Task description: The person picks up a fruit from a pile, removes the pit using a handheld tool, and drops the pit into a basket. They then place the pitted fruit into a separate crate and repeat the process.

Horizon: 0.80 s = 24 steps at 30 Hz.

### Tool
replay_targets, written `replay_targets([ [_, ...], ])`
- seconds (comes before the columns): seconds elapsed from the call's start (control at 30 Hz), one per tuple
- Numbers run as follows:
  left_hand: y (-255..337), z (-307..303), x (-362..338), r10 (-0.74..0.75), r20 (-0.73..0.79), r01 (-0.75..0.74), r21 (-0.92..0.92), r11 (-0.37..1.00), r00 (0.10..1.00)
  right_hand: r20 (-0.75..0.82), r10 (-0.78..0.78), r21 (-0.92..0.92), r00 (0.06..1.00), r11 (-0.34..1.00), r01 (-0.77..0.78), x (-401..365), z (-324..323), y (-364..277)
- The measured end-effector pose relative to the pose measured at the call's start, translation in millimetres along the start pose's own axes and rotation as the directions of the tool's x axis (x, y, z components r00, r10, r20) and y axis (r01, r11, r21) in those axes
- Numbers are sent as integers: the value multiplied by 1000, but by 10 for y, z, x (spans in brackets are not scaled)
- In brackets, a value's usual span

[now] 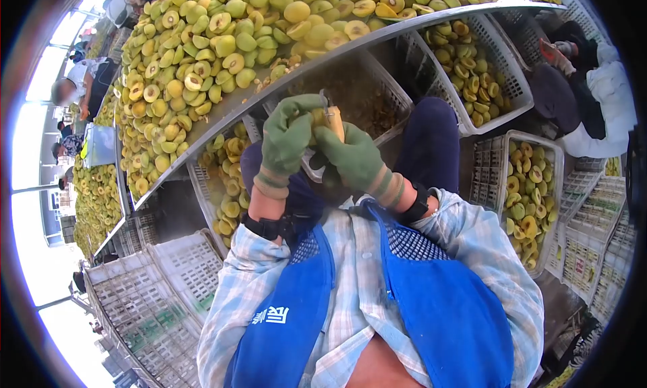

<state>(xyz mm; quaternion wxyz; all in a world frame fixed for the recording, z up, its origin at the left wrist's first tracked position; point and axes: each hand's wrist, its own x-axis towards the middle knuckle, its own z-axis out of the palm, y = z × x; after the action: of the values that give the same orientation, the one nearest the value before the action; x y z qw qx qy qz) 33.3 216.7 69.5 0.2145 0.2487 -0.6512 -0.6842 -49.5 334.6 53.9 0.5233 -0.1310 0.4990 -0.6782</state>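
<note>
Both my hands wear green gloves and meet above my lap, in front of the metal table edge. My right hand [350, 157] is closed round the light wooden handle [335, 124] of a small tool with a metal tip. Close beside it, my left hand [286, 135] has its fingers curled round a green-yellow fruit piece [314, 122], mostly hidden between the gloves. Beyond the hands, halved yellow-green fruits [195, 68] with brown centres are heaped on the metal table [269, 95].
Crates of fruit pieces stand at the right [495, 165] and upper right [515, 95]. A crate with brown scraps [397, 95] lies under the table edge. Empty white crates [151, 287] are at lower left. Another person [87, 81] is at far left; someone's hand [556, 54] shows upper right.
</note>
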Motion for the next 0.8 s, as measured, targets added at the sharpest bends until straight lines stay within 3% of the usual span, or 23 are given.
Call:
replay_targets([
  [0.03, -109, -2, -5, 59, 18, -57, -103, 993, 998, -16, 31, -15, 999, 999, -32, -41, 4, -50],
  [0.13, -244, 23, -28, 50, 37, -46, -92, 995, 998, -4, -60, 124, 998, 990, 60, 57, -75, 134],
  [0.17, -347, -31, -1, 149, 122, -133, -126, 983, 981, 36, -35, 173, 999, 985, 28, 80, -129, 171],
  [0.23, -132, 115, -34, 159, 42, -149, -176, 973, 986, 119, 15, 266, 993, 963, -46, 96, -202, 142],
  [0.3, -68, 189, -53, 163, 4, -158, -220, 963, 987, 133, 36, 187, 990, 981, -60, 69, -193, 62],
  [0.33, -89, 219, -20, 127, -44, -135, -334, 933, 991, 142, 40, 147, 989, 987, -61, 65, -177, 27],
  [0.37, -133, 265, 17, 87, -89, -117, -445, 888, 992, 170, 106, 257, 980, 955, -148, 66, -150, 60],
  [0.43, -187, 353, 56, -6, -156, -94, -631, 770, 988, 160, 109, 271, 981, 951, -149, 57, -134, 3],
  [0.57, -339, 281, 139, -40, -228, -91, -535, 840, 973, 35, 32, 210, 999, 977, -38, 74, -115, 26],
  [0.67, -323, 207, 191, 4, -276, -149, -507, 849, 961, 41, 102, 0, 994, 995, -103, -25, -147, -89],
  [0.8, -218, 228, 176, 47, -249, -143, -386, 911, 967, 212, 191, -167, 958, 973, -157, -73, -160, -105],
])
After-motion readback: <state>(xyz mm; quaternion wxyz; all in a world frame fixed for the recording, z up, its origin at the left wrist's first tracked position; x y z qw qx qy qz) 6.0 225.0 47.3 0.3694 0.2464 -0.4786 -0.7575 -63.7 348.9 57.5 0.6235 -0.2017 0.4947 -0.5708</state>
